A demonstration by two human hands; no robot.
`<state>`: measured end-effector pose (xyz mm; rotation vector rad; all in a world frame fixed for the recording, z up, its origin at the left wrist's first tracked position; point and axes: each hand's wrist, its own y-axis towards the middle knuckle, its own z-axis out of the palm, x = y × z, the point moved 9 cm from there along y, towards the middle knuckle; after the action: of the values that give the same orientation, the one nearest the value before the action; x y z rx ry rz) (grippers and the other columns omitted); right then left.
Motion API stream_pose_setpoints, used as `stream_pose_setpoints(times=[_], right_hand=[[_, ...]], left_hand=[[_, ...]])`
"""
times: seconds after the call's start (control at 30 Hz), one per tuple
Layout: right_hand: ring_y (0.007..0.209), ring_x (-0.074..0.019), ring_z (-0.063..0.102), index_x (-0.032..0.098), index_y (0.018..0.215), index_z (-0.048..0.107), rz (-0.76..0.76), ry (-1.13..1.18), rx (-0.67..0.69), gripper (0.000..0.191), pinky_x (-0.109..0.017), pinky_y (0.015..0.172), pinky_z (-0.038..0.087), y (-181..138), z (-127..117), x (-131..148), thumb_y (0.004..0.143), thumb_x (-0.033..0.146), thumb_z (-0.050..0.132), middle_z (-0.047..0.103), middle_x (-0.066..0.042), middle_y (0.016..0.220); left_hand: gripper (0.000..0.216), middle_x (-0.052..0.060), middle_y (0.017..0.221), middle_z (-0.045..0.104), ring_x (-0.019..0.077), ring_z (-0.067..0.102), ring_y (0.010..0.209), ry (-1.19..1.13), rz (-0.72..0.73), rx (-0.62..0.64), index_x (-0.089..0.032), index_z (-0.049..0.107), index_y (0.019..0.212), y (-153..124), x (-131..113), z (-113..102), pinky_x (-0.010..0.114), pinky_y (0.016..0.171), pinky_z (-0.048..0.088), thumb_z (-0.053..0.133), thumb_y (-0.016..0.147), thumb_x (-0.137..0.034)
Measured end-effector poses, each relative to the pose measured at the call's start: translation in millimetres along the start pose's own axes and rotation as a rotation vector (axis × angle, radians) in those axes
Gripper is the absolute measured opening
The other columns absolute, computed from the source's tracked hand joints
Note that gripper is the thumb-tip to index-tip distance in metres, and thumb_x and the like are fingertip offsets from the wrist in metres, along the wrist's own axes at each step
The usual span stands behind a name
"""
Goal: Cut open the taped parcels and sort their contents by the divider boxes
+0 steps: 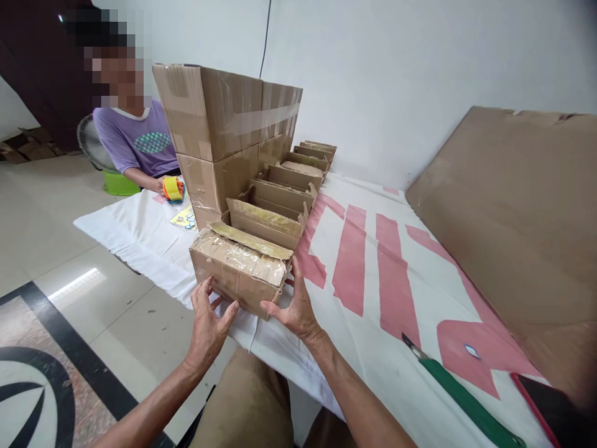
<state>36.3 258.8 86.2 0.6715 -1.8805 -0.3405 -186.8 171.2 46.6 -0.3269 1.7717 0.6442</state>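
A small taped cardboard box [236,274] lies at the near edge of the cloth-covered table, at the front of a row of similar boxes. My left hand [208,320] grips its near left side, fingers at the lower edge and thumb against the front face. Around its right corner is my right hand [296,305], thumb on the front and fingers along the right end. Directly behind stands an open-topped cardboard box [265,224] with raised flaps. Taller stacked cartons [233,118] rise along the left of the row.
A green-handled knife [466,392] and a red-edged phone [541,404] lie at the right on the white-and-red cloth [349,261]. A large cardboard sheet [508,236] leans at the right. Across the table, a person in a purple shirt [140,137] holds a yellow ring-shaped item [173,188].
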Motion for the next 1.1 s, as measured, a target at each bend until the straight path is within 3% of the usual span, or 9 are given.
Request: stream_pose_setpoints(times=[0.3,0.5,0.7,0.8,1.1], right_hand=[[0.151,-0.0377,0.038,0.032,0.167,0.01,0.004,0.016,-0.015,0.122,-0.06,0.114,0.047,6.9,-2.0,-3.0,0.073,0.045,0.087,0.033,-0.014,0.167],[0.15,-0.038,0.038,0.031,0.167,0.007,0.028,0.01,-0.016,0.122,-0.059,0.113,0.048,0.6,3.0,-0.8,0.074,0.047,0.086,0.031,-0.016,0.167],[0.152,-0.0392,0.035,0.031,0.167,0.007,-0.005,-0.055,-0.018,0.123,-0.063,0.118,0.041,-0.1,6.5,3.4,0.074,0.049,0.086,0.032,-0.016,0.167],[0.153,-0.038,0.035,0.032,0.167,0.006,-0.024,-0.032,-0.014,0.122,-0.06,0.116,0.045,3.0,9.2,4.6,0.076,0.048,0.085,0.031,-0.015,0.168],[0.156,-0.0383,0.028,0.032,0.166,0.006,-0.043,-0.035,-0.037,0.115,-0.064,0.12,0.038,-11.6,19.0,-0.9,0.082,0.056,0.081,0.025,-0.016,0.17]], left_hand=[[0.071,0.015,0.146,0.04,0.0348,0.047,0.138,-0.047,0.009,-0.011,-0.026,0.043,0.146,6.1,0.3,11.1,0.059,0.105,0.056,0.073,0.084,-0.042],[0.065,0.014,0.151,0.039,0.0339,0.046,0.139,-0.071,-0.005,0.022,-0.029,0.044,0.148,-2.4,3.0,5.2,0.051,0.098,0.061,0.069,0.089,-0.041],[0.059,0.012,0.156,0.037,0.0328,0.045,0.142,0.003,0.057,0.055,-0.033,0.045,0.148,-9.8,-1.1,1.7,0.049,0.098,0.061,0.066,0.092,-0.037],[0.058,0.012,0.157,0.036,0.0326,0.043,0.144,0.019,0.06,0.056,-0.033,0.046,0.148,-8.8,-0.3,2.0,0.049,0.099,0.061,0.065,0.093,-0.035],[0.065,0.015,0.161,0.035,0.033,0.042,0.147,0.109,0.152,-0.02,-0.029,0.042,0.152,-10.2,0.7,6.8,0.044,0.096,0.062,0.063,0.091,-0.025]])
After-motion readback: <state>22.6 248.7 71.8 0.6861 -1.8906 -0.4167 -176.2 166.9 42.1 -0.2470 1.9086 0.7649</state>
